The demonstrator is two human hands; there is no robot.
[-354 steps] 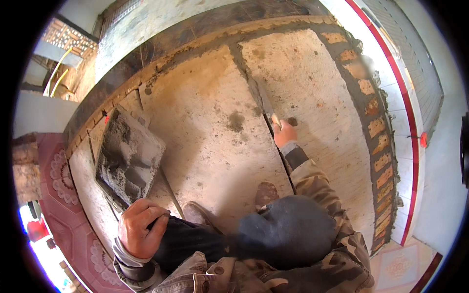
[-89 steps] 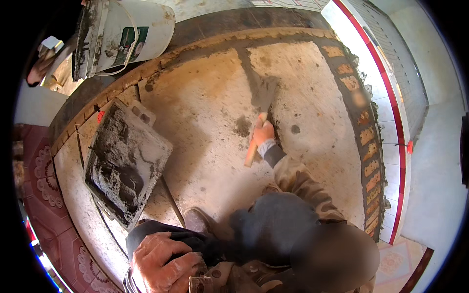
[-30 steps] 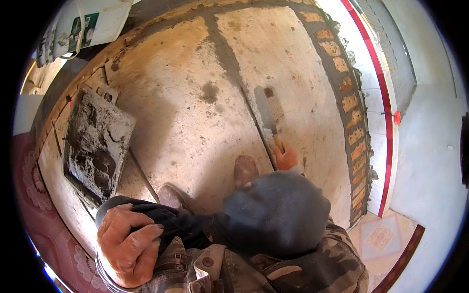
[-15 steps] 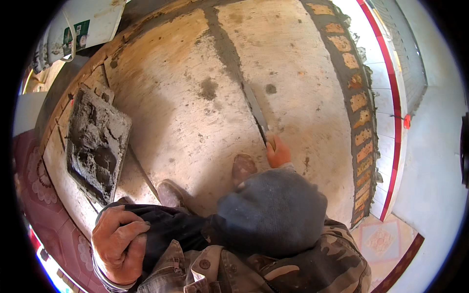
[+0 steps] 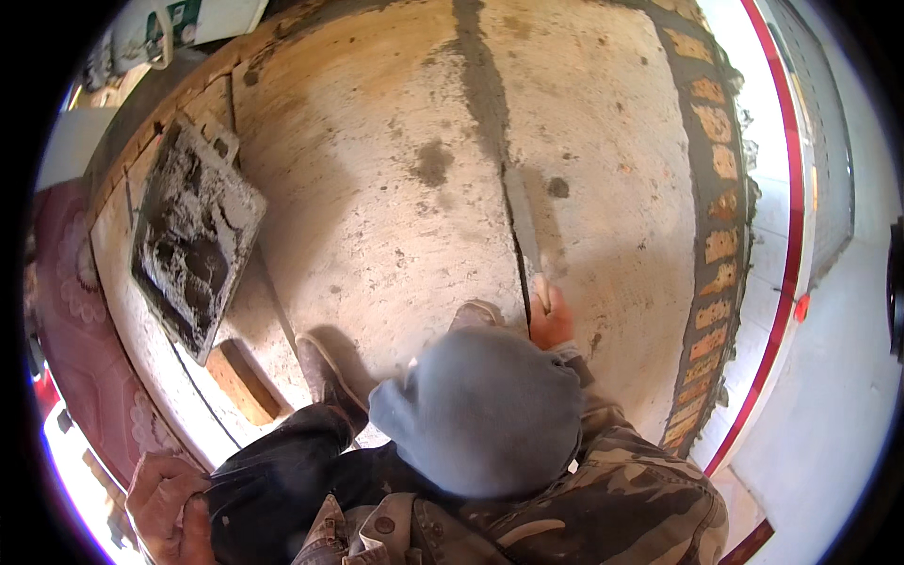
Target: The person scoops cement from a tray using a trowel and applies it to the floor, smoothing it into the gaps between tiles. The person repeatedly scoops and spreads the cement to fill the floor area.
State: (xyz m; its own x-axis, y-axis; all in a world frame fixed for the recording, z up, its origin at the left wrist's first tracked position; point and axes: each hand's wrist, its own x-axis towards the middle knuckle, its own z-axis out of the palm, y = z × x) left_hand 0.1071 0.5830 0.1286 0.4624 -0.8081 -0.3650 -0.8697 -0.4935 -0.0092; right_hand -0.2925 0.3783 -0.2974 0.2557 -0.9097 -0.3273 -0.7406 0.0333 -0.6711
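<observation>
My right hand (image 5: 551,317) is closed around the handle of a narrow trowel (image 5: 521,218), whose flat metal blade lies along a dark joint between two pale slabs (image 5: 603,188). Beyond the blade, grey mortar (image 5: 482,85) fills and smears over the joint. At the lower left, my left hand (image 5: 169,504) has its fingers curled beside my dark trouser leg; nothing shows in it. A shallow black pan (image 5: 226,325) of wet grey mortar rests on the slabs to the left, at a slant.
A brick (image 5: 242,381) lies below the pan near my boot (image 5: 325,372). Bricks set in mortar (image 5: 720,247) edge the right side, beside a red-striped white wall (image 5: 789,188). A white bucket (image 5: 221,19) stands at the far left. A rounded grey cloth shape (image 5: 480,414) covers the near middle.
My right hand and trowel have drawn slightly nearer along the joint. My left hand has moved lower and farther left. The view has shifted, uncovering the brick below the pan.
</observation>
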